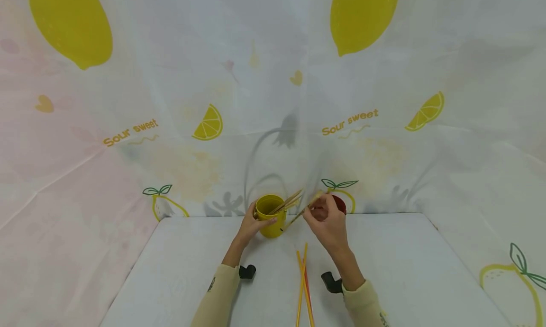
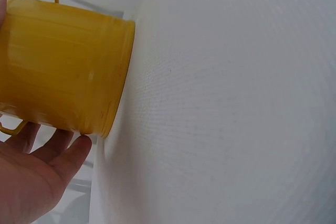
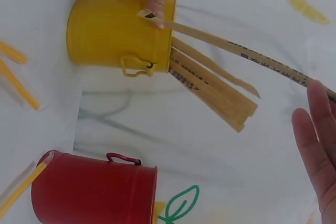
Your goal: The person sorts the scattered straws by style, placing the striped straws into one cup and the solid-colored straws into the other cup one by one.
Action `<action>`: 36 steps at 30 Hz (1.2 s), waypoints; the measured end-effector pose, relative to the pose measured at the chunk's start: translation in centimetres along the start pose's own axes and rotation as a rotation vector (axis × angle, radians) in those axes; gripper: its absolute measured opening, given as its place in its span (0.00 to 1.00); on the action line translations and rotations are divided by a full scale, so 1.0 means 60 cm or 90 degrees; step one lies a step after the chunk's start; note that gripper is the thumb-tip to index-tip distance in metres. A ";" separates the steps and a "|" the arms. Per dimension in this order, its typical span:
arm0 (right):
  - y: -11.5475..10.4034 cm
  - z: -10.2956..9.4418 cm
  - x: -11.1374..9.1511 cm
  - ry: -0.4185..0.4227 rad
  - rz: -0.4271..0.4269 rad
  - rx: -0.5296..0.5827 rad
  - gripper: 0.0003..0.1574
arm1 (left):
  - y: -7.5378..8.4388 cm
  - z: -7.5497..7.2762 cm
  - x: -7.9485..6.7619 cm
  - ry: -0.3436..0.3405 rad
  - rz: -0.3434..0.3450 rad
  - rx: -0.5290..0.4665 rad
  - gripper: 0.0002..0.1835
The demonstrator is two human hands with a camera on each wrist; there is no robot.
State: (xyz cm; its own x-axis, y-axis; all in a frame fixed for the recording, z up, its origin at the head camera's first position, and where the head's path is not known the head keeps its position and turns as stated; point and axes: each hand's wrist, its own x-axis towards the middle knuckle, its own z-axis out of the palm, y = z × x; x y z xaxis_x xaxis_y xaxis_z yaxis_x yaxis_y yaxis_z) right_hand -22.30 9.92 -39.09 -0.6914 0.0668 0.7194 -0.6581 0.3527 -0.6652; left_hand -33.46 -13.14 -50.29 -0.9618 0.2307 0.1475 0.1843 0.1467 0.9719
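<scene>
My left hand (image 1: 250,226) grips a small yellow metal pail (image 1: 273,228) from its left side, thumb across the front. In the left wrist view the yellow pail (image 2: 63,66) stands upright with its base at the white table. Several printed cardboard strips (image 3: 215,90) lean out of its mouth. My right hand (image 1: 330,225) pinches another long cardboard strip (image 3: 236,50) by its upper end, outside the pail. This strip slants down, its lower end overlapping the yellow pail in the head view. Behind my right hand stands a red pail (image 3: 94,190), partly hidden in the head view.
Yellow sticks (image 1: 300,289) and a red stick (image 1: 308,289) lie crossed on the white table (image 1: 396,270), nearer the front. Black elbow-shaped pieces (image 1: 332,283) show beside both wrists. A lemon-print cloth (image 1: 273,104) hangs behind the table.
</scene>
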 end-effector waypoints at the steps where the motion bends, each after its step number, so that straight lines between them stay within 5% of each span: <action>1: -0.002 0.000 0.001 0.000 0.003 0.004 0.15 | 0.002 0.000 -0.002 0.002 -0.001 0.001 0.47; 15: -0.008 0.008 0.006 0.053 -0.007 0.012 0.15 | 0.003 0.002 -0.002 0.009 -0.004 -0.010 0.47; 22: 0.054 0.025 -0.002 0.063 0.001 -0.005 0.16 | 0.006 0.002 -0.006 0.006 0.000 -0.009 0.47; 36: 0.087 0.049 -0.006 0.014 -0.049 -0.120 0.15 | 0.014 0.004 -0.008 0.011 -0.007 0.010 0.47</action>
State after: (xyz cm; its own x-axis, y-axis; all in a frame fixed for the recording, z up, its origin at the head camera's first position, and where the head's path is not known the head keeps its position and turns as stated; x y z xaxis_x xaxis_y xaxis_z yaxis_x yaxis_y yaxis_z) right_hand -26.36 8.98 -43.41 -0.6330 0.0519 0.7724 -0.6403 0.5258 -0.5600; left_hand -32.80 -12.90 -49.56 -0.9671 0.2129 0.1395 0.1762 0.1646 0.9705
